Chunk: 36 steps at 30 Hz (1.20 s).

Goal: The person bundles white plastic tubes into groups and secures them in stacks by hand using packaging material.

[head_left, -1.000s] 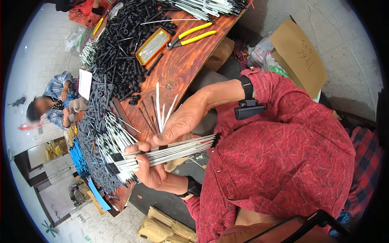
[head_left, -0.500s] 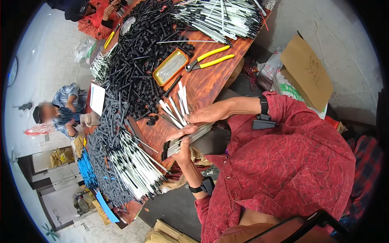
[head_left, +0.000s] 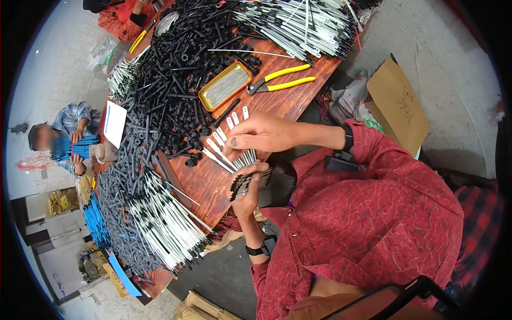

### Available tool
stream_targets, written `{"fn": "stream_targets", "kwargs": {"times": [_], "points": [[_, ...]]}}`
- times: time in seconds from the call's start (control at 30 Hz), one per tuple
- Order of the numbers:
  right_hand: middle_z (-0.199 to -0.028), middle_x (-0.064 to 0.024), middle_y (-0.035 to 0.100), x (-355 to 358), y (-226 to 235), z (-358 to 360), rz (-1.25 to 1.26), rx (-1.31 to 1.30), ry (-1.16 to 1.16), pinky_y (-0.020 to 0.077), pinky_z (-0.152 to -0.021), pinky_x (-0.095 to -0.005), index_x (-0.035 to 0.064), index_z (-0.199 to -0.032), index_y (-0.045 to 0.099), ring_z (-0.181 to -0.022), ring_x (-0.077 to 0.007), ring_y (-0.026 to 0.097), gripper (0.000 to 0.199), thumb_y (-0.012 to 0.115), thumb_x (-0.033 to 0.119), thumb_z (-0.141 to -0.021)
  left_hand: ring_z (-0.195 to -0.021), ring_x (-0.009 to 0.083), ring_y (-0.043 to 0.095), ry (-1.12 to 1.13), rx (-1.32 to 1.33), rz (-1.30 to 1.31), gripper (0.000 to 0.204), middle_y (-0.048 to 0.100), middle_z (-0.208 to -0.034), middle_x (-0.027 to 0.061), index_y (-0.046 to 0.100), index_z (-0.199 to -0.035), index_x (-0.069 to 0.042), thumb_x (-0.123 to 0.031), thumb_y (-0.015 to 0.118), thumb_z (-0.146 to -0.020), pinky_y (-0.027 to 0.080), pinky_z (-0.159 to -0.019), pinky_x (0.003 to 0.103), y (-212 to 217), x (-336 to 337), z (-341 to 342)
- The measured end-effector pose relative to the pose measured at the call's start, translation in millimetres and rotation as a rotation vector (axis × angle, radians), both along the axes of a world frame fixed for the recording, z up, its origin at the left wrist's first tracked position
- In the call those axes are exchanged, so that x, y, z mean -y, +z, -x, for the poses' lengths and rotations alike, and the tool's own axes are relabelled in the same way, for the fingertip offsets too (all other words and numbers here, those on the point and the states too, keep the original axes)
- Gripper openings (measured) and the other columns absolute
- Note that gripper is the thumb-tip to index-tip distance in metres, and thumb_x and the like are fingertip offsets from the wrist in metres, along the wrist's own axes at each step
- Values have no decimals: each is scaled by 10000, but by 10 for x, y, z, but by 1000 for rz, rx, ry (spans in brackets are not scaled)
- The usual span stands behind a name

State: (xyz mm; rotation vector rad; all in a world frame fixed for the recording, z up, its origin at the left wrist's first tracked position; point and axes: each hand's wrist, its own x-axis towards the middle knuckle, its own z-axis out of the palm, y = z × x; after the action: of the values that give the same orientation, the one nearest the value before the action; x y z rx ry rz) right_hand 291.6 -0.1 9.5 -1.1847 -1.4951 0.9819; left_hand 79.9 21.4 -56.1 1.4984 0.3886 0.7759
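white-tipped rods (head_left: 226,143), about six fanned; both hands clasp one bundle: left (head_left: 249,188), right (head_left: 264,134).

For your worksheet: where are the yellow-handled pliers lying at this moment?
In the head view, the yellow-handled pliers lie on the wooden table, just right of the yellow tray and beyond the person's right hand.
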Motion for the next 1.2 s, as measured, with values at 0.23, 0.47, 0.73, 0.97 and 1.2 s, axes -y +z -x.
{"fn": "stream_targets", "kwargs": {"times": [0.23,0.47,0.73,0.97,1.2], "points": [[-1068,-163,679,-591,-461,527,134,-261,305,546,-864,-349,-72,-1093,633,-991,-251,674,463,419,333,-1022,-981,231,665,26,-55,-58,210,709,-972,146,602,-1107,32,43,617,-897,496,-938,366,91,9,33],[-1260,-216,594,-762,-509,373,399,-706,349,484,-1006,-371,-95,-1254,531,-1172,-297,594,529,374,368,-1049,-971,208,646,-32,-228,0,164,702,-976,129,592,-1064,33,26,616,-902,476,-947,371,96,-136,63],[-1194,-214,626,-813,-501,303,525,-1158,391,519,-959,-377,-83,-1264,504,-1122,-289,625,497,352,343,-1058,-938,178,662,-45,-247,-54,89,718,-927,64,703,-932,9,17,651,-859,491,-928,337,242,-168,9],[-1059,-139,690,-461,-186,-176,465,-236,101,556,-824,-315,-35,-1114,639,-876,-180,683,284,605,180,-931,-963,209,650,-81,-215,28,93,709,-940,96,681,-953,21,8,636,-872,484,-931,363,277,-232,-35],[-878,-69,719,-615,-406,41,181,50,185,533,-740,-286,14,-939,713,-791,-126,670,166,673,108,-809,-875,151,659,-100,-129,42,101,711,-892,72,679,-936,33,30,646,-840,517,-824,294,202,-275,-158]]}}
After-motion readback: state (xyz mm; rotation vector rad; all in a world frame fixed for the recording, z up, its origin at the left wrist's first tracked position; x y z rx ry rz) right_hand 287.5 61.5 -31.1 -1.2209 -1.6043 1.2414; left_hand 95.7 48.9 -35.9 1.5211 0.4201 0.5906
